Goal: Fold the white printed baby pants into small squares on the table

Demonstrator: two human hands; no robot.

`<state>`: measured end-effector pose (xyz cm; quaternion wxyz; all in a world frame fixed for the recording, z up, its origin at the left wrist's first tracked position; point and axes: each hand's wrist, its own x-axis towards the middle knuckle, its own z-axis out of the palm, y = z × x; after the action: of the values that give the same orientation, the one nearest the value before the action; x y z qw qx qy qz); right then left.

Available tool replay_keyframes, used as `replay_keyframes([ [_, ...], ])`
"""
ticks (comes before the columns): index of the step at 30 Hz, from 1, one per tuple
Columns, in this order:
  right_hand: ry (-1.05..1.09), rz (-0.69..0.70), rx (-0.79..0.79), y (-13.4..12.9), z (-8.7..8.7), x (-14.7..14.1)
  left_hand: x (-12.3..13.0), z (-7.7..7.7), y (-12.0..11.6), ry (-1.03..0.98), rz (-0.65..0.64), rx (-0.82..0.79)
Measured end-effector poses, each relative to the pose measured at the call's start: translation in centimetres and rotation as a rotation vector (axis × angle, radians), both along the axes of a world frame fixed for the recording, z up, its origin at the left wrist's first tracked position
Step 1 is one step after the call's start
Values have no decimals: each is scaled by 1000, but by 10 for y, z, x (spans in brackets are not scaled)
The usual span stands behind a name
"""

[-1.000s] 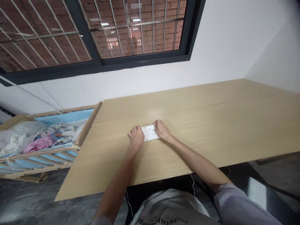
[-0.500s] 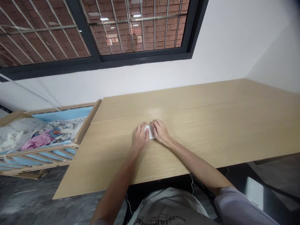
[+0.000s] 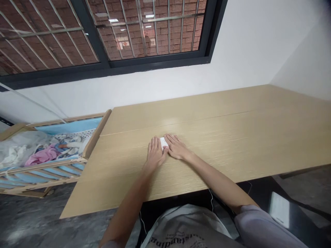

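- You are pressing a white cloth (image 3: 163,142) onto the surface (image 3: 219,137), left of its middle.
- Your left hand (image 3: 155,154) and right hand (image 3: 177,147) are flanking it, each grip lying spread flat over one side.

The left arm (image 3: 134,196) reaches from 7 o'clock up toward 1 o'clock, bare along the forearm; the right arm (image 3: 216,175) comes in from 4 o'clock, pointing toward 10 o'clock. The left hand (image 3: 156,151) lies palm down, its fingers (image 3: 155,142) straight, near together and aimed at 12 o'clock, its thumb (image 3: 166,150) angled out to 1 o'clock, close by the other palm. The right hand (image 3: 176,147) is palm down too, flattened, fingers stretched toward 10 o'clock, its wrist (image 3: 188,156) nearly in line with the forearm
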<state>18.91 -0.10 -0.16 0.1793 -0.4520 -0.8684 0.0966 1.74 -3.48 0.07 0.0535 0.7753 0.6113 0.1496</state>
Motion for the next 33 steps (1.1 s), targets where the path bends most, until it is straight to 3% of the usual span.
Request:
replay_keyframes([
  [6, -1, 15, -122, 5, 2, 15, -2, 5, 0, -16, -9, -59],
  [13, 7, 204, -165, 16, 2, 33, -34, 36, 9, 55, -208, -238],
  [19, 78, 154, -74, 19, -1, 31, -36, 37, 10, 173, -237, -13],
  [25, 139, 102, -6, 22, 0, 26, -19, 43, 11, 144, -149, 158],
  [30, 454, 141, -92, 23, 22, 31, -16, 68, 0, 88, -104, 220],
  [33, 711, 160, -241, 24, 43, 40, -21, 80, -13, -220, -34, 224],
])
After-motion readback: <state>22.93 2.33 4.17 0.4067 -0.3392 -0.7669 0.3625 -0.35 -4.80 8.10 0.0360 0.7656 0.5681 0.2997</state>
